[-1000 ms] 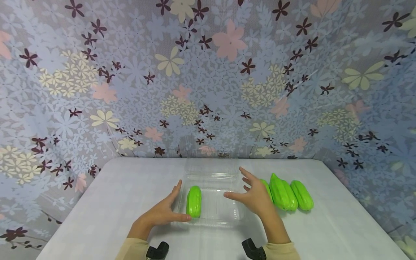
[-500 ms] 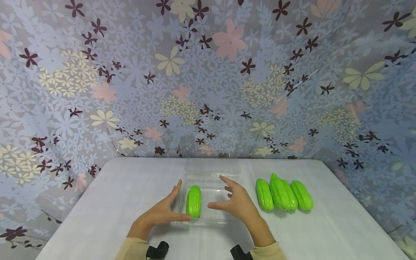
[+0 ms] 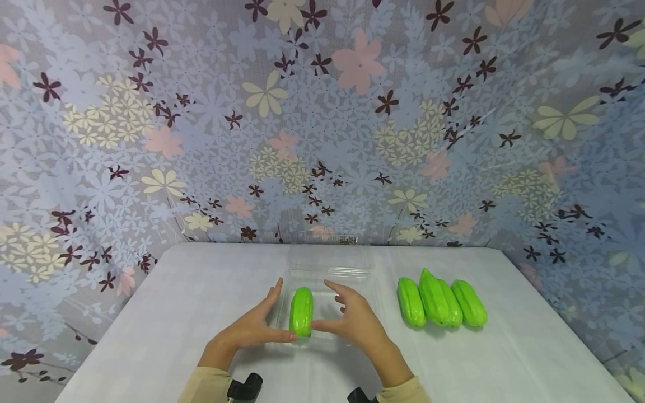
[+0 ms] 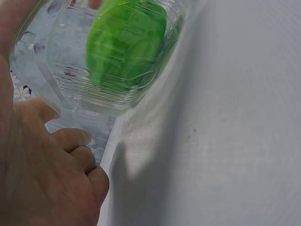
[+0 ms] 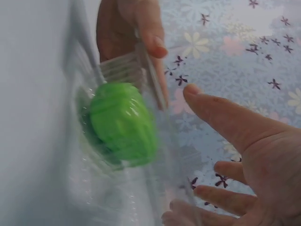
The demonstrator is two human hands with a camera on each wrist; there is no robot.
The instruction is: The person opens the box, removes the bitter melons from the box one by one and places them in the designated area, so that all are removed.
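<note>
A glossy, ribbed green fruit shaped like a star fruit [image 3: 301,312] lies at the left inside a clear plastic box [image 3: 325,334]. My left hand [image 3: 254,324] holds the box's near-left corner, thumb over the near rim and fingers outside the left wall. My right hand [image 3: 353,320] hovers over the right part of the box, thumb and fingers spread with nothing between them. From the head, its thumb tip appears beside the fruit; in the right wrist view the right hand [image 5: 254,160] stands apart from it. Through the box wall, the left wrist view shows the green fruit [image 4: 127,44].
Several more green fruits [image 3: 433,299] lie side by side on the white tabletop [image 3: 524,347], right of the box. The box's clear lid [image 3: 328,257] stands raised at the back. Behind the table hangs a flowered cloth [image 3: 322,123].
My right hand has moved left from beside the loose fruits to over the box, near the fruit inside. My left hand has stayed at the box's corner.
</note>
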